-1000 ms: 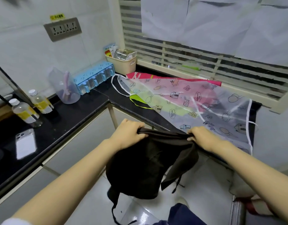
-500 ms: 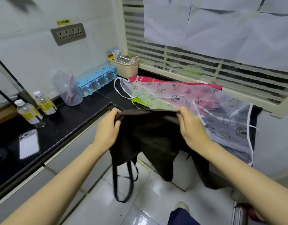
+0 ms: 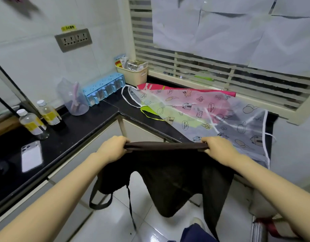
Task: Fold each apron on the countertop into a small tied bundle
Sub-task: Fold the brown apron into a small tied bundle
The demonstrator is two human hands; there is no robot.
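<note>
— Kitchen corner, black countertop [image 3: 72, 137]. Dark apron [image 3: 168, 172] loc.?
— Off countertop, hanging in front of its edge. Left hand [image 3: 114, 149] & right hand [image 3: 219, 147] apart, each fist clenched on top hem, pulled taut. Printed apron [image 3: 203, 110] lies spread on countertop.

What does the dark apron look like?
The dark apron is thin brownish-black cloth, held in the air beside the countertop. The left hand and right hand grip its bunched top edge, stretched taut between them. The rest hangs limp, with long straps dangling above the tiled floor.
</note>
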